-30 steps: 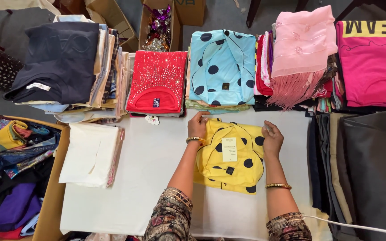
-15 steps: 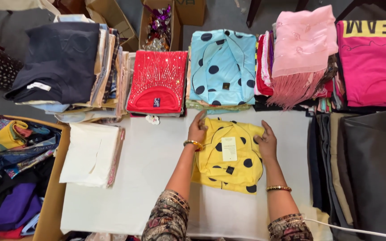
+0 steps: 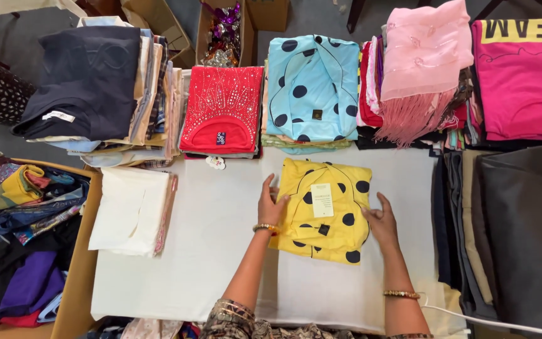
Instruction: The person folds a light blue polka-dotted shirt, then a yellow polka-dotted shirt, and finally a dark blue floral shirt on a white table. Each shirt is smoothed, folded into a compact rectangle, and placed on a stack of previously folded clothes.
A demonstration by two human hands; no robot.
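A folded yellow garment with dark blue dots (image 3: 324, 210) lies on the white table (image 3: 221, 251), a paper tag on its top. My left hand (image 3: 271, 204) rests flat against its left edge, fingers apart. Along the right edge lies my right hand (image 3: 384, 223), also flat and pressing the fabric. Both wrists wear bangles. Neither hand grips the garment; they touch its sides.
Behind it stand folded stacks: a light blue dotted one (image 3: 312, 88), a red sequined top (image 3: 223, 110), dark and striped clothes (image 3: 89, 81), pink pieces (image 3: 425, 56). A white folded cloth (image 3: 133, 210) lies left. Dark fabrics (image 3: 515, 232) fill the right; a box of mixed clothes (image 3: 14, 238) sits left.
The yellow garment has slid toward me, away from the blue stack. Both hands moved with it, from its upper corners down to its sides.
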